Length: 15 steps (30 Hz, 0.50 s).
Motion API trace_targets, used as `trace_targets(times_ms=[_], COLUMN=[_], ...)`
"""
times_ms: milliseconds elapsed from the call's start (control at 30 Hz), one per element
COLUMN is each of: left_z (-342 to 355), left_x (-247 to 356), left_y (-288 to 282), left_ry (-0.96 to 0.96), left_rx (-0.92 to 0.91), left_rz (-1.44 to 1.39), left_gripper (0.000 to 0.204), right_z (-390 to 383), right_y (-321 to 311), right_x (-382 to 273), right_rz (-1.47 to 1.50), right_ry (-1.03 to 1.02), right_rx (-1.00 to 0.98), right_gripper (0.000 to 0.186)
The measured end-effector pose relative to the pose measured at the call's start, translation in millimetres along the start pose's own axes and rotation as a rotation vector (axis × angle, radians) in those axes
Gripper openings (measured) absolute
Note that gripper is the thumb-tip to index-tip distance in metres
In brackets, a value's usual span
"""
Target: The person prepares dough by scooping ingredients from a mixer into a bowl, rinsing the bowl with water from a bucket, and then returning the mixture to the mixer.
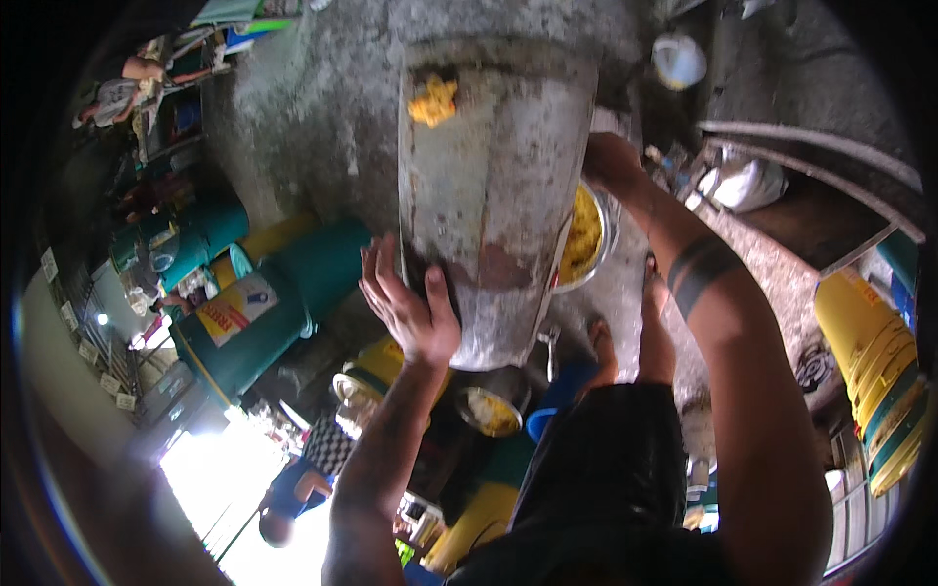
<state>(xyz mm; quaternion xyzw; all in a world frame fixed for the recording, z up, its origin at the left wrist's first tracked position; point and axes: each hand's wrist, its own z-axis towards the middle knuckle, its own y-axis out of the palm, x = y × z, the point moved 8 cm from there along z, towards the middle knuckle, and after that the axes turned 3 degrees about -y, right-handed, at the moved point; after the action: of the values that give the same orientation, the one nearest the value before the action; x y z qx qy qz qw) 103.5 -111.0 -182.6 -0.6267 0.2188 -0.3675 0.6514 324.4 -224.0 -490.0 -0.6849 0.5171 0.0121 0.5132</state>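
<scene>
A long grey surface (489, 205), worn and rounded like a metal drum or machine housing, fills the middle of the view. A lump of yellow mash (433, 103) clings to its far left part. My left hand (410, 308) lies against the near left edge, fingers stretched out and thumb raised. On the other side, my right hand (614, 164) is at the far right edge; its fingers are in shadow and partly hidden. Below that hand, a round metal basin (611, 230) of yellow food shows partly from behind the grey surface.
Green barrels (322, 264) stand on the left. Stacked yellow tubs (865, 342) are at the right, near a metal-edged bin (831, 210) with a white sack (745, 184). Another bowl (491, 410) and a blue bucket (555, 408) sit by my legs. A person (288, 498) is at lower left.
</scene>
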Motion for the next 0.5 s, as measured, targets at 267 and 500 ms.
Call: trace_targets(times_ms=[267, 500], left_z=[-5.4, -11.9], left_x=[0.6, -13.7], left_y=[-4.9, -5.8], left_ry=[-0.005, -0.052], left_rx=[0.017, 0.024], left_rz=[-0.062, -0.002], left_gripper=[0.062, 0.064], right_z=[-26.5, 2.0], right_y=[8.0, -11.5], right_x=[-0.3, -7.9], right_rz=[0.2, -0.172], right_ry=[0.143, -0.226], right_rx=[0.188, -0.143], right_gripper=[0.025, 0.033])
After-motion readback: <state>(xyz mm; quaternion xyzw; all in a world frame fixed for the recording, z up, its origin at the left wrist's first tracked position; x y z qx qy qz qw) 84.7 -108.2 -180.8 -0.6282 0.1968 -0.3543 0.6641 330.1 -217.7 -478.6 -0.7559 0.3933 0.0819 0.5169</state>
